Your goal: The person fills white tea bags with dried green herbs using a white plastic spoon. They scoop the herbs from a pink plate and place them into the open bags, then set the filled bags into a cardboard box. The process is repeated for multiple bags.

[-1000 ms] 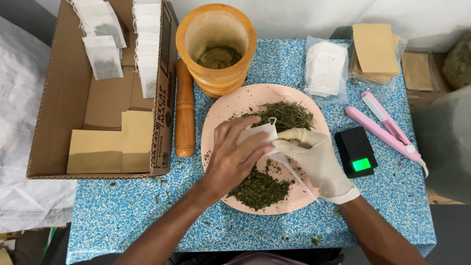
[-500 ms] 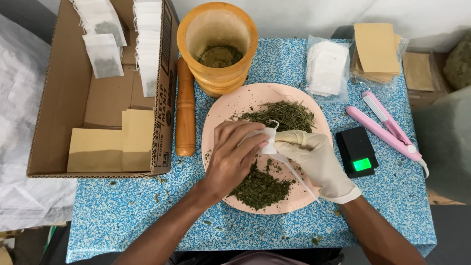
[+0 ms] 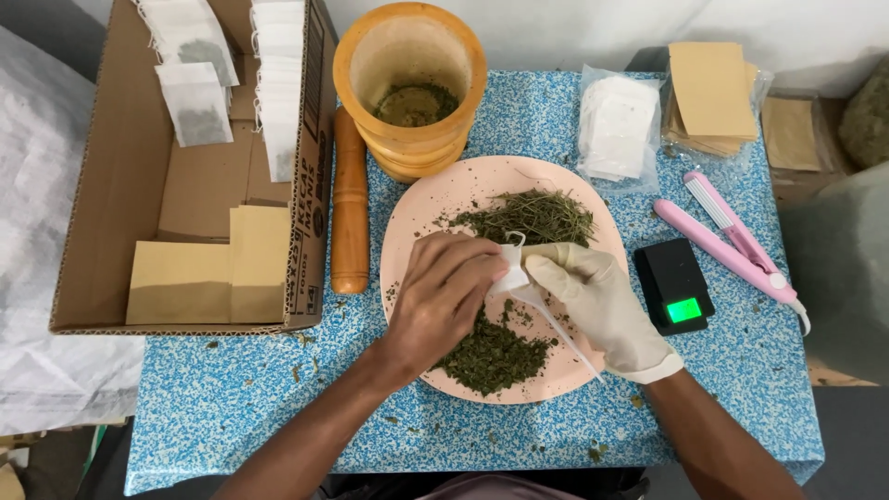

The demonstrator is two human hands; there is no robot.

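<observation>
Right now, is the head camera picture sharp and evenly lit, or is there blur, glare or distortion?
Head view: soft, even light, only faint shadows under the bare left hand and white-gloved right hand; no strong glare on the round pink plate; the small white paper bag between the fingers is sharp; edges of the blue speckled table bend slightly, a wide-lens effect.

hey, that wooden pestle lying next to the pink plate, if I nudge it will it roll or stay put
The wooden pestle is round and lies on its side on the flat table, so it would probably roll sideways. The cardboard box and pink plate flank it closely and would likely stop it. It looks solid and stiff.
</observation>
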